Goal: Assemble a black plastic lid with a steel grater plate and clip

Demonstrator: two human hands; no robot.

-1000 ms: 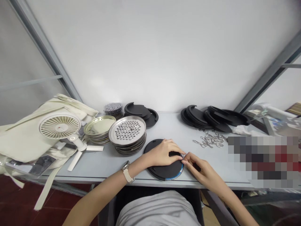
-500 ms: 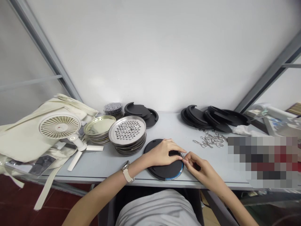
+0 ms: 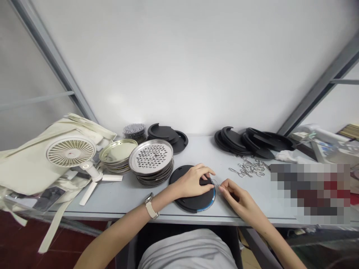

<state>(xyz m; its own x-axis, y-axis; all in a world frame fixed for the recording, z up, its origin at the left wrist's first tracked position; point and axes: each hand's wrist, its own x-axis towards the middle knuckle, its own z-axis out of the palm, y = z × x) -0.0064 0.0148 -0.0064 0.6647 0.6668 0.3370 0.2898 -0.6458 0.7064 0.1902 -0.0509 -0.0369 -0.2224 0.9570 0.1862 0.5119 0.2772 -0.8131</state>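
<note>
A black round disc (image 3: 193, 200) with a blue edge lies flat on the grey table (image 3: 126, 194) in front of me. My left hand (image 3: 193, 181) rests on top of it, fingers curled and pressing near its right rim. My right hand (image 3: 234, 196) pinches a thin metal wire clip (image 3: 215, 183) at that same rim, fingertips almost touching the left hand. A watch sits on my left wrist.
Stacked perforated metal plates (image 3: 151, 158) and plain metal plates (image 3: 117, 152) stand left of the disc. A white fan (image 3: 71, 152) lies on a cream bag. More black discs (image 3: 252, 140) and loose metal clips (image 3: 249, 167) lie at the back right. A small heap of tiny parts (image 3: 134, 129) sits by the wall.
My left fingers have curled in tighter on the disc's right rim, and my right hand has drawn slightly right, showing the wire clip between them. The view shifted a little.
</note>
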